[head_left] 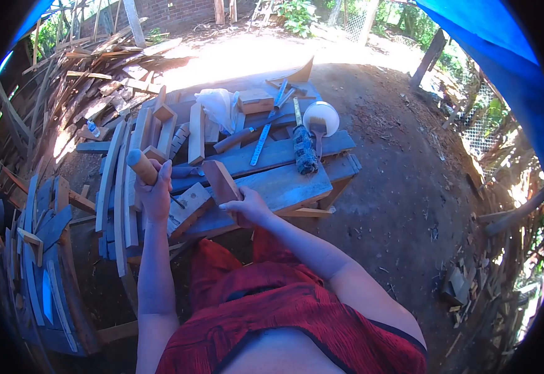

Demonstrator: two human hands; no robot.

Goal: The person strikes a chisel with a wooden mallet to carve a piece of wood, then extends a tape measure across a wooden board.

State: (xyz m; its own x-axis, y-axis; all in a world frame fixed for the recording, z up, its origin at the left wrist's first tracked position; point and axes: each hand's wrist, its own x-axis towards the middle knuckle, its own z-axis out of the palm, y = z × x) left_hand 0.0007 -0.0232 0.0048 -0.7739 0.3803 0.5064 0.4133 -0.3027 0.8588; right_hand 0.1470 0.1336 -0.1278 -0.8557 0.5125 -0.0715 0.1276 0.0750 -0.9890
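Note:
My left hand (154, 194) is closed around a chisel (142, 166), its round wooden handle sticking out above the fist. A thin metal shank runs down from that hand toward a wooden piece (188, 209) with dark holes or notches cut in its face. Whether the tip touches the wood cannot be made out. My right hand (248, 207) grips the lower end of a rectangular wooden block (221, 181), shaped like a mallet head and tilted up to the left. Any handle on it is hidden. The notched piece rests on the plank bench (284, 187) between both hands.
On the bench lie a metal ruler (260, 144), a white plastic bag (218, 107), a dark-wrapped tool (304, 149) and a white tub (320, 118) with a brush (318, 132). Long boards (119, 187) are stacked left. Scrap wood is heaped behind; a blue tarp (496, 37) hangs right.

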